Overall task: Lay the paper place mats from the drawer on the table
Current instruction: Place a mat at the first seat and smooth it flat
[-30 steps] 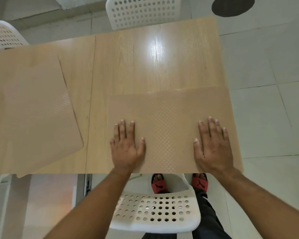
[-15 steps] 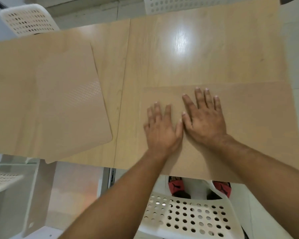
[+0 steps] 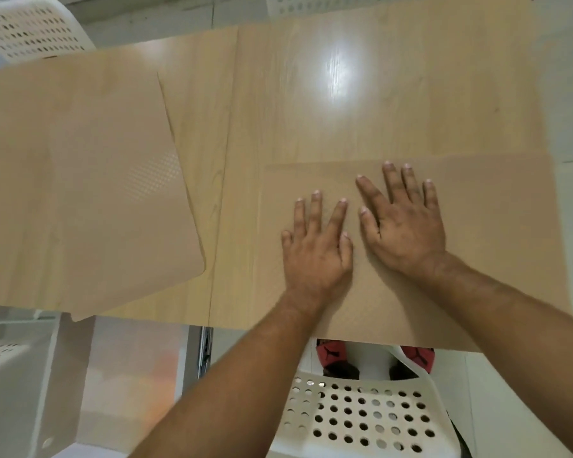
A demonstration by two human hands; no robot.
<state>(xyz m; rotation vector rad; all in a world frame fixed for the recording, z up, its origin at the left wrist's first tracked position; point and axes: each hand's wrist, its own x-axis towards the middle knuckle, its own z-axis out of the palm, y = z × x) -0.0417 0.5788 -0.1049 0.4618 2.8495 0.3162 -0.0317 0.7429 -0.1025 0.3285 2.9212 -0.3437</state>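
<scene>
1. A light wood-grain surface [image 3: 361, 104] fills the upper two-thirds of the head view, a bright glare at 12 o'clock and a seam running from top centre down to its near edge.

2. One paper place mat [image 3: 80, 180], tan with a dotted patch, lies flat at 9 o'clock, turned slightly askew; its rounded near corner sits close to the seam and another corner pokes just past the surface's near edge.

3. A second paper place mat [image 3: 493, 242] lies flat at 3 to 4 o'clock, its near edge reaching the surface's near edge and its right side running to the surface's right edge.

4. A white perforated chair [image 3: 361, 414] stands at 6 o'clock below the surface edge, with red slippers [image 3: 331, 353] showing just above its seat. More perforated white chairs [image 3: 30, 31] show at 11 o'clock and along the top edge.

5. The right hand [image 3: 407, 226] rests palm-down on the second mat, grip open, fingers spread and pointing to 12 o'clock, holding nothing.

6. The left hand [image 3: 318, 249] rests palm-down on the same mat just beside the right, at its 8 o'clock, grip open with fingers flat and spread; the two thumbs lie near each other, apart.
</scene>
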